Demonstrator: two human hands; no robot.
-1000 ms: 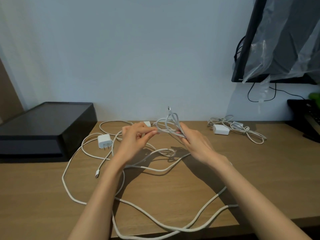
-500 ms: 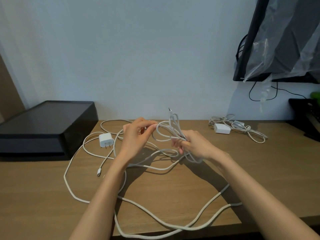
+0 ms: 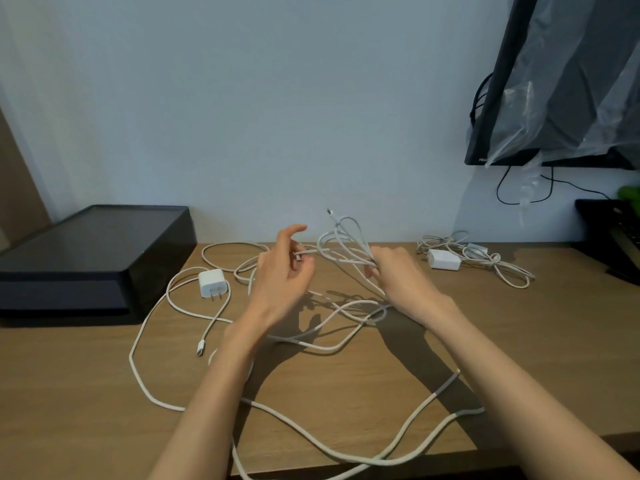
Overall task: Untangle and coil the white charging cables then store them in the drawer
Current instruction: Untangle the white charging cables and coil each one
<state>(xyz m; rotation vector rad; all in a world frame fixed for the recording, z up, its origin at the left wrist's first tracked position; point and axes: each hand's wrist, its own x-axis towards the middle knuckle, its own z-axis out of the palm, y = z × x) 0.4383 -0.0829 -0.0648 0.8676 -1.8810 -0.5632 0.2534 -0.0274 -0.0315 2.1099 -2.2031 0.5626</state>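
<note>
Here, the wooden desk (image 3: 540, 355) is bounded by the wall on its far side, by a low black box (image 3: 93, 261) on the left and by a dark object (image 3: 609, 237) at the far right. Bare wood is left at the near left and over most of the right half. A wrapped monitor (image 3: 554, 81) is hung above the far right corner.

A long white cable (image 3: 311, 433) is spread in wide curves across the middle, and its nearest loop is carried over the near edge of the desk. A white plug adapter (image 3: 212, 283) lies just beside the black box, with a loose connector (image 3: 201, 349) nearer. A second knotted cable bundle (image 3: 502, 271), with its own adapter (image 3: 444, 259), is set well apart at the far right.

A bunch of loops (image 3: 341, 244) is held above the desk between the hands. The right hand (image 3: 401, 278) is curled round the gathered strands. By the left hand (image 3: 284, 275) a cable end is pinched between thumb and middle fingers (the index finger is lifted clear and nearly straight).
</note>
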